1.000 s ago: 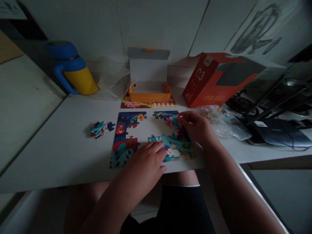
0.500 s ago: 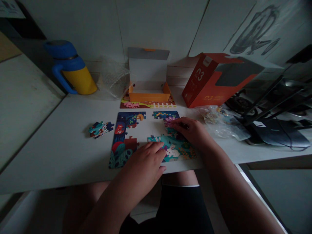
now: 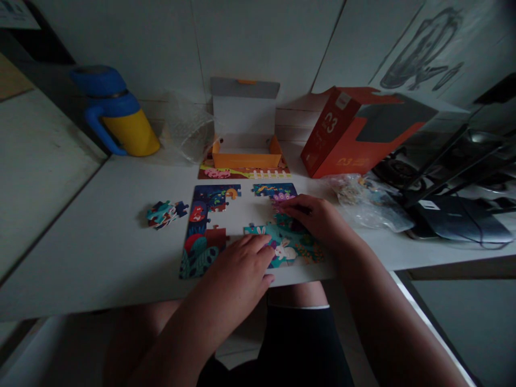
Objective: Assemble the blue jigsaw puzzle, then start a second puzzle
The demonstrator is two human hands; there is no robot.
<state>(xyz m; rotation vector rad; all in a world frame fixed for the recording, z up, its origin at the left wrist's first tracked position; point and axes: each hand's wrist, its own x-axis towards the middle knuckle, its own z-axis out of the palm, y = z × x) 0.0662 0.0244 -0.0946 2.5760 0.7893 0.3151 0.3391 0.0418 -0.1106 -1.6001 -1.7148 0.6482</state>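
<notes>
Puzzle (image 3: 197,262) on the table (image 3: 100,215), my left hand (image 3: 246,258) resting fingers slightly apart by the bunnies (image 3: 286,250), right hand (image 3: 308,210) bunched at the purple flowers (image 3: 283,198) (can't tell if pinching), probably fitting, so careful lining-up's needed.

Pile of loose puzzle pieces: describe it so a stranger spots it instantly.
On the white table, find the blue-and-yellow jug at back left. Nearer the camera, left of the partly joined puzzle, lies the pile. Unlike the flat puzzle, it is a jumbled heap.
</notes>
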